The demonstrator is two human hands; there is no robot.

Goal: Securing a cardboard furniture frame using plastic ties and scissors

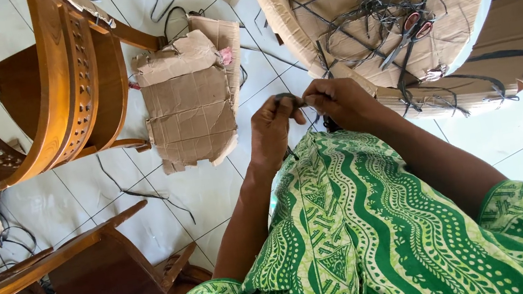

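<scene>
Head view, and we start with the biggest things: a white tiled floor [212, 189] fills the frame, with a wooden chair [51, 81] tipped at upper left and a second wooden chair [67, 280] at lower left. Across the upper right sits a cardboard-wrapped piece [394, 16], bound and littered with loose dark straps [379, 8], and a pair of scissors [407, 35] with reddish handles lies on top of it. Left of centre, a torn cardboard sheet [189, 102] lies flat on the floor. Our lap, in green patterned cloth [369, 221], fills the lower right.

Now the small stuff, dead centre. Our left hand [271, 132] pinches one end of a short dark strap piece [289, 100]; our right hand [338, 102] is closed on the other end. Both hands are clenched on it, fingertips nearly touching, just in front of the wrapped piece's near edge.

We judge this as the middle of working the strap, knotting or twisting it; which, we cannot tell, as the fingers hide it. The next move looks to call for a firm two-handed pull with steady tension, and the scissors are within the right hand's reach.
</scene>
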